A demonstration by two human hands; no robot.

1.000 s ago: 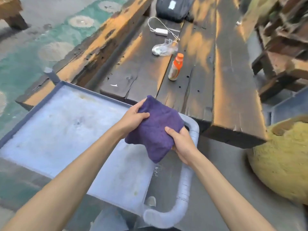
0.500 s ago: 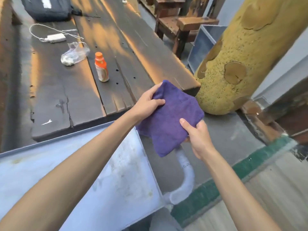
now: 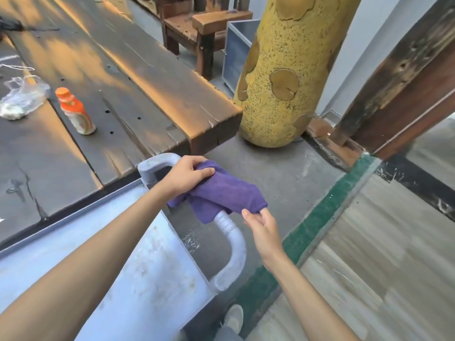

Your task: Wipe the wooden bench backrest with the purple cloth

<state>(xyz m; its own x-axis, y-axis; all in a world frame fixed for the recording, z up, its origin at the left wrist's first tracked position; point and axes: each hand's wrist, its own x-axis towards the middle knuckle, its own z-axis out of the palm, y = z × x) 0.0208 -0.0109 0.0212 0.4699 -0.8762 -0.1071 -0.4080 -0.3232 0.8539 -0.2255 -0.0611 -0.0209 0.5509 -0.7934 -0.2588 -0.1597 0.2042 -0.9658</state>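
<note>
The left hand [image 3: 187,174] grips one end of the purple cloth [image 3: 221,193], fingers curled over it; the right hand [image 3: 261,223] pinches the opposite corner. The cloth hangs between the hands above the grey cart handle [image 3: 231,244], just off the near end of the wooden surface [image 3: 147,77], where an orange bottle [image 3: 75,110] stands.

Yellow pillar [image 3: 283,77] beside bench end [image 3: 211,129]

Purple cloth [image 3: 221,193] was folded and bunched, soft terry texture, held in mid-air over the grey curved handle [image 3: 231,242]. Upper end was gripped in the left hand [image 3: 187,175]; lower right corner was pinched by the right hand [image 3: 261,222].
</note>
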